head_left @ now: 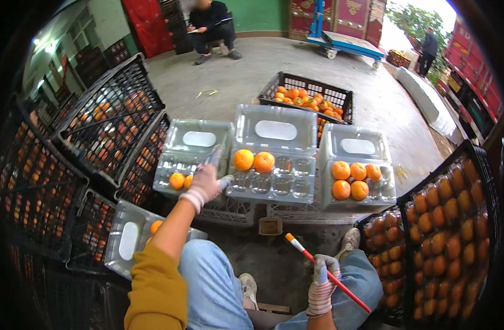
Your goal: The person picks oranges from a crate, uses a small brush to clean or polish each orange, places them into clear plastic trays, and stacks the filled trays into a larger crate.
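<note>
My gloved left hand (206, 180) reaches over the left clear plastic clamshell tray (162, 166), fingers and thumb spread, with no fruit seen in it. Two round orange fruits (177, 180), perhaps persimmons, sit in this tray beside the hand. The middle clamshell (276, 193) stands with its lid up and two fruits (254, 160) in its back row. Several fruits (350, 180) fill part of the right clamshell (357, 207). Above my right knee, my gloved right hand (321, 283) is closed around a red-handled brush (346, 294) with an orange tip, pointing up and left.
Another clamshell (115, 250) lies by my left knee. Black crates (110, 118) of fruit are stacked at left; crates of packed fruit (447, 236) stand at right. A black crate (274, 88) of loose fruit is behind the trays. Farther off are a seated person (210, 27) and a blue cart (351, 43).
</note>
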Motion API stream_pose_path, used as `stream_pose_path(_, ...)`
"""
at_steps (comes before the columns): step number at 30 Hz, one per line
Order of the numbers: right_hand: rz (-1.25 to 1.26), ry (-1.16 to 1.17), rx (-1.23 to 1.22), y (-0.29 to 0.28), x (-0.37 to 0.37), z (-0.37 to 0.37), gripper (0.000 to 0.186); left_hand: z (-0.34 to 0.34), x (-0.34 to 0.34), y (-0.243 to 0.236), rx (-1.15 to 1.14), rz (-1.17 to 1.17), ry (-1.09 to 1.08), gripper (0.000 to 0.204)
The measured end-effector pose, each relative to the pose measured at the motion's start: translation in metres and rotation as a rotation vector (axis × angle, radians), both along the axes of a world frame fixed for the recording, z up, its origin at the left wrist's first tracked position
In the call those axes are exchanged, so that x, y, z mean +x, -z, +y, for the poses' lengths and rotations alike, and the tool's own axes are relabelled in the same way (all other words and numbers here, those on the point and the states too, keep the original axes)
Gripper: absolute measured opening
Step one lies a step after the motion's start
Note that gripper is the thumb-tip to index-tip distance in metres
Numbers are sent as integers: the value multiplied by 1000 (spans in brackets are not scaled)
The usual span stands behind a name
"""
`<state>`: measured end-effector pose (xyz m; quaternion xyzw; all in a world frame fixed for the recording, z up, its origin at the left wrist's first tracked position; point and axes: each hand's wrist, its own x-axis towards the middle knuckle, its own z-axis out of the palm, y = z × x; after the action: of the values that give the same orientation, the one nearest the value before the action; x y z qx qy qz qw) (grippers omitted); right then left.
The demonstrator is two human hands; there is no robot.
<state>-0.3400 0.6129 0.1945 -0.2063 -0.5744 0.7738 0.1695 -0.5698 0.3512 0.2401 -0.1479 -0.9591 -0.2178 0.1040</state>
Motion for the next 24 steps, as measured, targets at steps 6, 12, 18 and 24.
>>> stream_pose_path(6,18,48,267,4,-6,-12,17,-141,181,-1,953,49,-413,28)
stream_pose_path(12,-57,16,444,81,-5,29,27,-297,441,67,712,171,-1071,17)
stream_pose_path(18,-77,-174,293,118,-14,81,44,-263,572,175,116,-894,-1108,38)
stream_pose_path(24,56,-7,771,67,7,19,9,-229,557,212,-261,-1516,-655,53)
